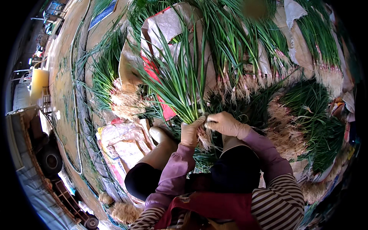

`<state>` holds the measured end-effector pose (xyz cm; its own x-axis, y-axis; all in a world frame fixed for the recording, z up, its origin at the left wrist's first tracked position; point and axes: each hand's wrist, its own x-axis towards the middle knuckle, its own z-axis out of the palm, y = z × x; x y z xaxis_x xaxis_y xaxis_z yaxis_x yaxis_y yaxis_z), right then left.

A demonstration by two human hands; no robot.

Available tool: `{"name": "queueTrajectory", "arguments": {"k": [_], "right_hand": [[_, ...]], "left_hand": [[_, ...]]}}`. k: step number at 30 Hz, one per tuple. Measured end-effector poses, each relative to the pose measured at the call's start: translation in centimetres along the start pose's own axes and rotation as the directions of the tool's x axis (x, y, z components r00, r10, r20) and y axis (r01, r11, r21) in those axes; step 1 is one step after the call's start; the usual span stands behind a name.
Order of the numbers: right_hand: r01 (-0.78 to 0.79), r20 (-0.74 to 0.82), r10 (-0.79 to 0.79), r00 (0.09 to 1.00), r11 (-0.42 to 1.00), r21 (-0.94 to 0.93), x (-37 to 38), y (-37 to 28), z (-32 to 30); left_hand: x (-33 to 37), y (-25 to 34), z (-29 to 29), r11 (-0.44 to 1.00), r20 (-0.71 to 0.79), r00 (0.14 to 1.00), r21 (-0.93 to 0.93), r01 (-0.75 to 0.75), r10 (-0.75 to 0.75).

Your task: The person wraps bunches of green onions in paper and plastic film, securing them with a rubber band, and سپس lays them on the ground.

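My left hand (189,134), in a pale glove, is closed round the lower stems of a bunch of spring onions (177,94). The long green leaves fan up and away from me, and the pale roots hang below the fingers. Right beside the stem bases is my right hand (227,124), gloved too, its fingers curled together. Whatever those fingers pinch, if anything, is hidden. Both hands are above the gap between my knees.
A grey-white sack (207,73) with a red edge lies just ahead. Rows of spring onions (245,61) spread beyond it, and a heap (312,126) lies on the right. At my left are a flattened sack (124,143) and a rooted bundle (107,82). A hose (73,76) runs along the floor.
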<state>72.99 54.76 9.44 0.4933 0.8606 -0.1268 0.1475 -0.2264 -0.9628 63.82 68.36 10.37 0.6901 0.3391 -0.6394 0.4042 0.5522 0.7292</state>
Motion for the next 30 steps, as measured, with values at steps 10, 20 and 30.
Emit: {"name": "queueTrajectory", "arguments": {"k": [10,20,30], "right_hand": [[0.007,-0.34,-0.015,0.94,1.0,-0.023,1.8,1.1,1.1],[-0.171,0.039,0.289,0.956,0.445,0.879,2.6,2.4,0.0],[-0.066,0.298,0.483,0.823,0.604,-0.794,1.3,3.8,0.0]], "left_hand": [[-1.1,0.5,1.4,1.0,-0.039,0.999,-0.02,0.014,-0.015],[-1.4,0.9,1.0,1.0,0.125,0.992,0.017,0.013,-0.015],[-2.2,0.2,1.2,0.953,-0.087,0.963,0.187,-0.236,0.256]]}}
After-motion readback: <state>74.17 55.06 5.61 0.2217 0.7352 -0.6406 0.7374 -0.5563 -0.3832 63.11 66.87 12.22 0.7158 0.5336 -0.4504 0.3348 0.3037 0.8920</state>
